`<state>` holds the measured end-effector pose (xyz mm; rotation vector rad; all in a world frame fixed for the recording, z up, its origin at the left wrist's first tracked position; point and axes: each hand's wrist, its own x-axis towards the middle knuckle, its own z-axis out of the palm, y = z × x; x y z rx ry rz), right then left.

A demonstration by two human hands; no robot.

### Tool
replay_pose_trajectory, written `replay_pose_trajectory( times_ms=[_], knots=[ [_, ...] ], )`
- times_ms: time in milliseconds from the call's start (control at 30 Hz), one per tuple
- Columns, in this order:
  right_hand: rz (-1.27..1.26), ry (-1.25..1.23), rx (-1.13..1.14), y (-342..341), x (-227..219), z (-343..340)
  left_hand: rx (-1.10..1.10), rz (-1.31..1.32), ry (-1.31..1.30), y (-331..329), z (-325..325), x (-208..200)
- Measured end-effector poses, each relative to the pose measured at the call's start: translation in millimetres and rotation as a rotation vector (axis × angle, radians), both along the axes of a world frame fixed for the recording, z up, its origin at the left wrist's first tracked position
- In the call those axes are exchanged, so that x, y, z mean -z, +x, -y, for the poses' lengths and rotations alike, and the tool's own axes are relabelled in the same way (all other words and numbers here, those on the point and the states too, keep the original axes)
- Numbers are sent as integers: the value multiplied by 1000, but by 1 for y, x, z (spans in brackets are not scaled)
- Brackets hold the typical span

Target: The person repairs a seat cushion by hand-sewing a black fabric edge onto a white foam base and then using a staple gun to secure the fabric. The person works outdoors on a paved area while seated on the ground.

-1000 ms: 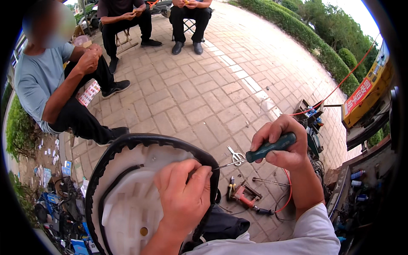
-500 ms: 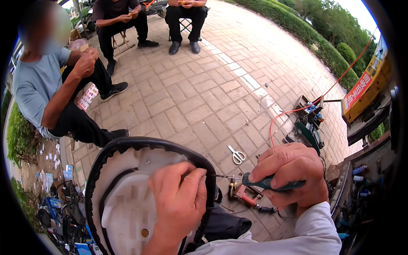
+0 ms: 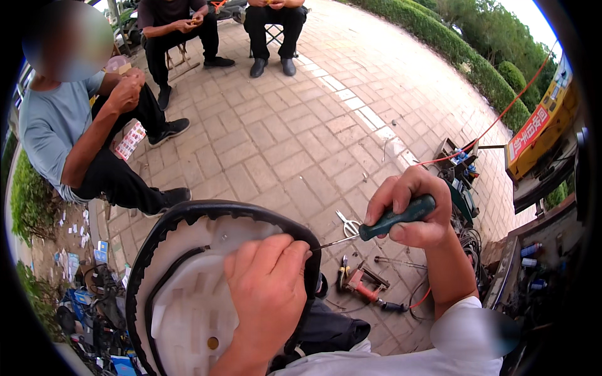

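Observation:
An upturned vehicle seat (image 3: 188, 294) rests in front of me, its pale plastic base facing up and its black cover (image 3: 241, 213) folded over the rim. At the right rim, my left hand (image 3: 266, 288) is closed, its thumb and fingers pinching the cover edge. My right hand (image 3: 417, 210) grips the dark green handle of a screwdriver (image 3: 398, 218). The thin metal shaft points left and down, and its tip reaches the cover edge beside my left fingertips. Whether the tip is under the cover, I cannot tell.
On the paving lie scissors (image 3: 347, 224), pliers (image 3: 343, 271) and a red staple gun (image 3: 367, 285). Toolboxes (image 3: 461, 163) and a hose (image 3: 501, 116) are at right. A seated person (image 3: 63, 138) is close at left, two others farther back. Assorted clutter (image 3: 94, 313) lies lower left.
My right hand has risen with the screwdriver, so its handle now tilts up to the right instead of lying nearly level. My left hand stays at the seat rim.

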<state>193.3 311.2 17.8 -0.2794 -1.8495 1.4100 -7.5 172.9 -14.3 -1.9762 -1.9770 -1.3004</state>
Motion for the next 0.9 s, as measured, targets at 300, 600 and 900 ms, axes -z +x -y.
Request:
replay_pose_trajectory(
  times_ms=[300,600,900],
  knots=[
    [134,544,-35,-6,-31,25,1,21,-13,-4,-2,0],
    [107,174,-62,-4,-14,-5,-28,-92,-8,4,-3,8],
    [12,358,10,-7,-14,9,-6,9,-47,-7,-1,-4]
  ],
)
